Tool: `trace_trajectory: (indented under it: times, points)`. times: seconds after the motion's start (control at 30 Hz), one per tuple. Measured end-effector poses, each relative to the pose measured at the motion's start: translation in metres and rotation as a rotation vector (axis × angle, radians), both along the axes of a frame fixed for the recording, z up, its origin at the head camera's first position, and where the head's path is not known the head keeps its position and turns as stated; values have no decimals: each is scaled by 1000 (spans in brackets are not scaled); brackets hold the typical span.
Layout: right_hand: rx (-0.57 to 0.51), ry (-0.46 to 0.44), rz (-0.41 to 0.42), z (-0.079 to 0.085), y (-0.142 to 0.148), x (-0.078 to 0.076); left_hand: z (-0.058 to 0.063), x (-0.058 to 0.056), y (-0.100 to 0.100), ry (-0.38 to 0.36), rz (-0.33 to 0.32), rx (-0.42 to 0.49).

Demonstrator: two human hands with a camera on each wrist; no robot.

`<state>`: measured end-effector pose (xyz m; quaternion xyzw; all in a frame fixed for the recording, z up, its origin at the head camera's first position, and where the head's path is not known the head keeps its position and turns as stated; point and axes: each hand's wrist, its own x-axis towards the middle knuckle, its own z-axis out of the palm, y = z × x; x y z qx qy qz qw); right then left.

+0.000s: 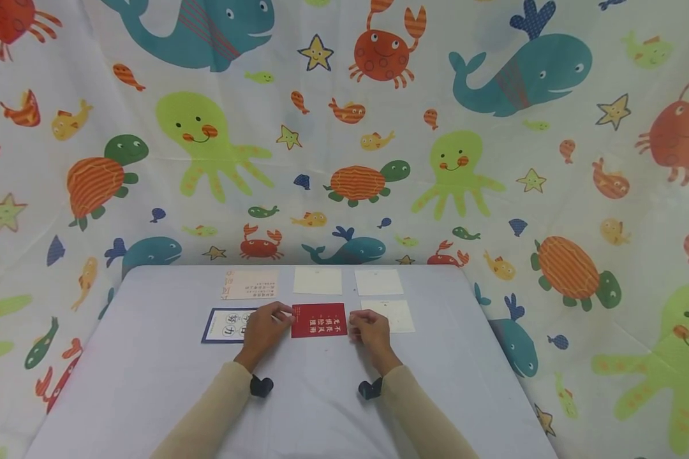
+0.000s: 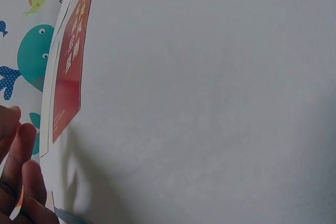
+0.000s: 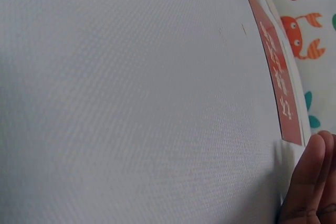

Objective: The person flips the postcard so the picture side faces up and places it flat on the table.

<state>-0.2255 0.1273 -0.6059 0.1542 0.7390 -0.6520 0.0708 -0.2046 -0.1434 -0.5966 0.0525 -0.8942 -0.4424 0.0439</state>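
A red card [image 1: 319, 320] with white characters lies flat on the table between the two hands. My left hand [image 1: 266, 330] is at its left edge, fingertips close to the card with the fingers loosely bent. On the other side my right hand [image 1: 373, 333] is held near the right edge, its fingers [image 3: 310, 174] extended side by side in the right wrist view. Partly hidden behind the left hand is a blue-bordered white card [image 1: 225, 326]. A cream card [image 1: 399, 317] sits just beyond the right hand and is partly covered by it.
Along the table's far side lie a pinkish card [image 1: 251, 284] with printed text and two plain pale cards, one in the middle [image 1: 318, 280] and another to the right [image 1: 379, 282]. Behind the white-covered table [image 1: 161, 395] hangs a curtain [image 1: 333, 146] with sea-animal prints.
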Motion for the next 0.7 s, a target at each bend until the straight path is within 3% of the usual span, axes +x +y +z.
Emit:
trace_trajectory:
  times: [0.27, 0.7]
  points:
    - [-12, -9, -11, 1, 1, 0, -2, -6, -3, -19, 1, -12]
    - [-56, -28, -23, -1, 5, -1, -8, -6, -6, -36, 34, -21]
